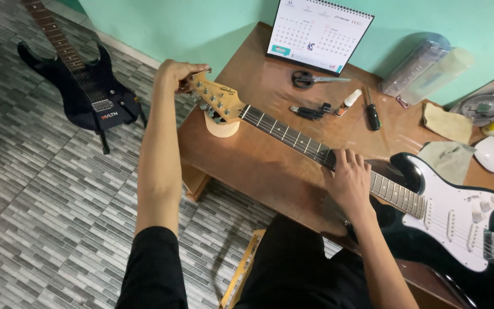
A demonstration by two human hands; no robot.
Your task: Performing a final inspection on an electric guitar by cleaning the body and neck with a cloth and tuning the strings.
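1. Electric guitar [458, 217]: black body with a white pickguard, lying across the desk [270, 166].
2. Left hand [175, 74]: grip closed on the headstock [218, 100], apparently at a tuning peg.
3. Right hand [347, 180]: fingers pressed flat on the neck [293, 137].
4. Clear plastic container [413, 66]: by the wall, contents unclear.

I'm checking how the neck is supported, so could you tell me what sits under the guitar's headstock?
A pale round roll stands on the wooden table under the headstock. Its top is covered.

Mint-green wall [201, 23], grey patterned tile floor [30, 200], brown wooden table [258, 166] against wall.
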